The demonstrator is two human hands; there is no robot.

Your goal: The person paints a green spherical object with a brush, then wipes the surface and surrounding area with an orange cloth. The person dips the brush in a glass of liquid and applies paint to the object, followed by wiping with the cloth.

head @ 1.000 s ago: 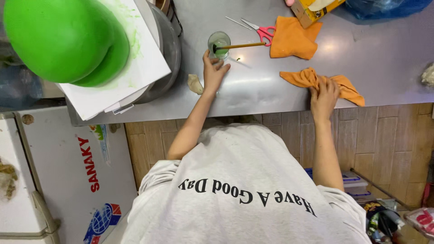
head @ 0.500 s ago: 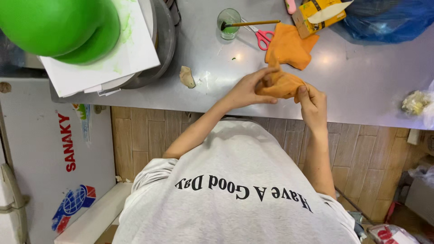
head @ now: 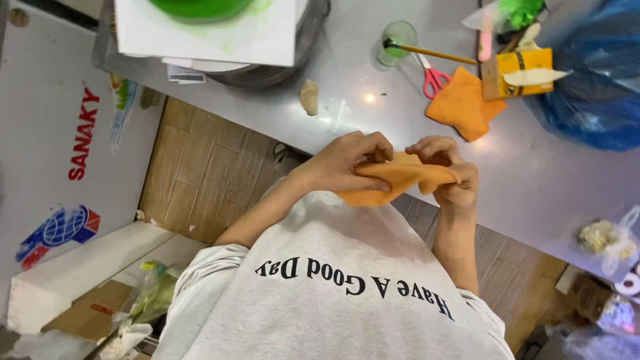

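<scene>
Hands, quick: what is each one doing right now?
Left hand: closed, pinching the soft orange fabric piece.
Right hand: closed, gripping the same piece's other end.

Grey metal worktop runs across upper part of view, smooth and shiny, with small bright spot of lamp light reflected near middle. Below it, floor of brown wood-look tiles, laid in long planks. At left, white chest freezer with red lettering and blue globe emblem. White foam block lies near freezer, cardboard box just beside it.
</scene>
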